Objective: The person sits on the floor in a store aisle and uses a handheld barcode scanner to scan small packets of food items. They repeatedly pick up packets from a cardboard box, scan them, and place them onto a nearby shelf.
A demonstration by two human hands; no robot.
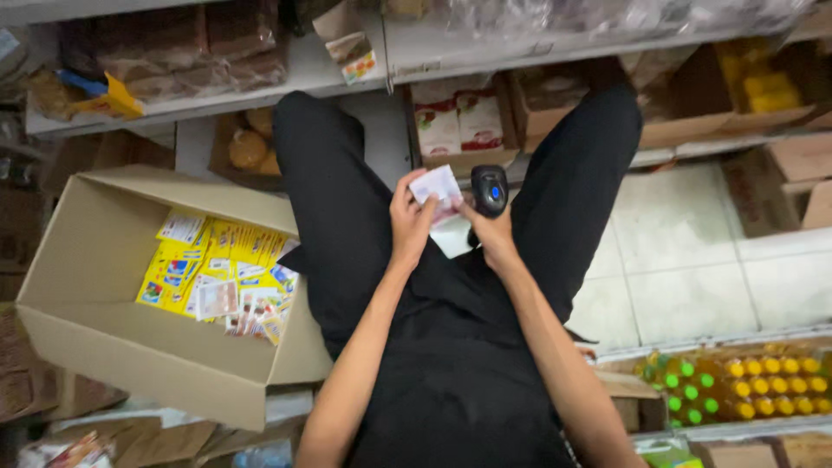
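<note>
A narrow shop aisle with a pale tiled floor (693, 251) and stocked shelves (347, 74) is seen from the head camera. A small white packet (436, 186) is pinched in the left hand (409, 221); a black handheld scanner (490, 191) is gripped by the right hand (492, 234). Many yellow sachets (217, 269) are left in the open cardboard box (87, 260). Yellow-capped bottles (754, 386) are shelved at lower right.

i'm dressed all in black: a plain black top and black trousers, the cloth matte, without print or pattern. my arms are bare from well above the elbow down, no sleeves reaching them. my left hand (409, 224) and right hand (490, 232) wear no gloves, rings or watch.
</note>
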